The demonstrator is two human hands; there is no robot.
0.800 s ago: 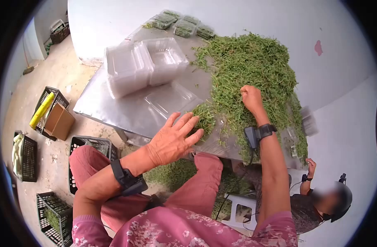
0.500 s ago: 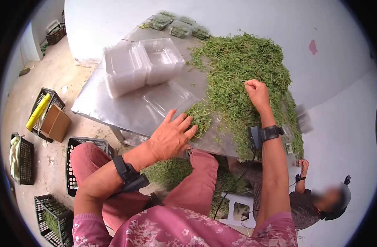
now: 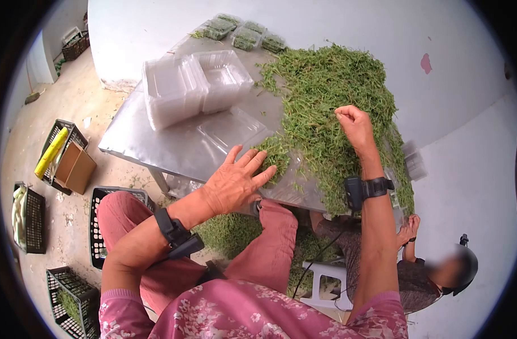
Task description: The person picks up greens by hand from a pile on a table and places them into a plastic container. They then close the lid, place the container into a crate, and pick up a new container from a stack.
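Note:
My left hand is spread, palm down, at the near edge of the metal table. Its fingers lie over or beside a small heap of cut greens. My right hand is raised over the large pile of greens, thumb and fingertips pinched together; whatever they hold, if anything, is too small to make out. Just beyond my left hand lies an open clear plastic container. Behind it stand tall nested stacks of clear containers.
Filled containers sit at the table's far edge. Black crates stand on the floor at left, one holding a cardboard box. A co-worker is at lower right, near a white stool. More greens lie under the table.
My left hand's fingers are spread a little wider. My right hand has barely shifted. The co-worker's two hands now show close together at the table's right edge.

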